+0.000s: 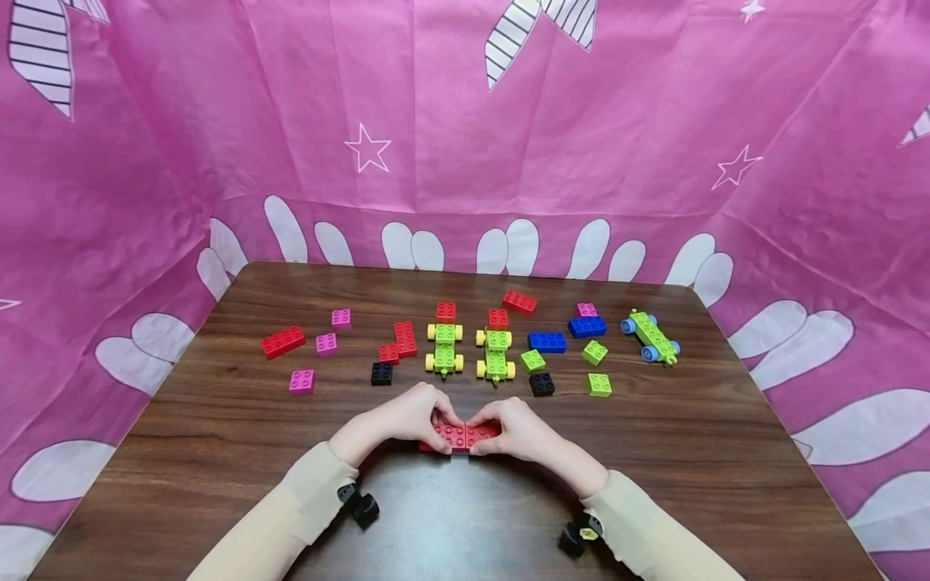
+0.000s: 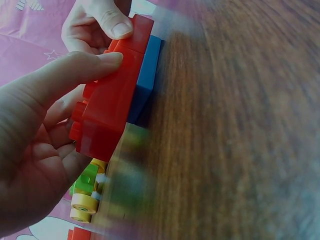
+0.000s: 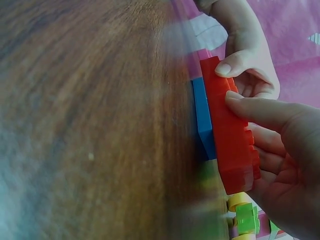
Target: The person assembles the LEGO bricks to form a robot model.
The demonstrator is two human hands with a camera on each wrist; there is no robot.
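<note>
Near the middle of the table, two red bricks sit end to end on top of a blue brick. My left hand pinches the left red brick between thumb and fingers. On the other side, my right hand holds the right red brick the same way. Both thumbs lie along the near side, close to the seam. The blue brick shows beneath the red pair in both wrist views; the head view largely hides it.
Beyond the hands stand two green car bases with yellow wheels. A green base with blue wheels lies at right. Loose pink bricks, black bricks, blue bricks, green bricks and red bricks are scattered around.
</note>
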